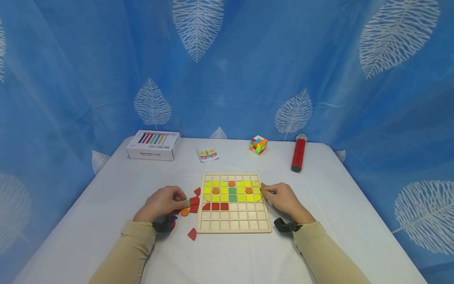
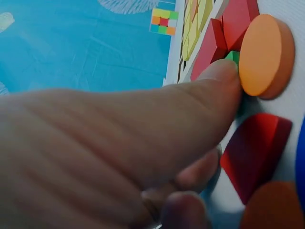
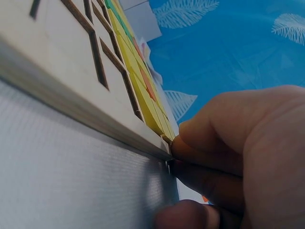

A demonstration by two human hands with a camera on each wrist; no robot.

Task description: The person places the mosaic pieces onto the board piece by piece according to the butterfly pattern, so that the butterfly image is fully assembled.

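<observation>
A wooden grid board lies flat on the table, with yellow, orange, green and red tiles set in its upper rows. At its right rim, the thumb and fingers of my right hand pinch the edge; the right wrist view shows the fingertips right at that rim. My left hand is just left of the board and pinches a green tile, mostly hidden behind the thumb in the left wrist view. Loose red tiles and an orange disc lie beside its fingertips.
A pattern card lies beyond the board. Along the back stand a white box, a puzzle cube and a red glittery tube. One red quarter-round tile lies near the board's lower left corner.
</observation>
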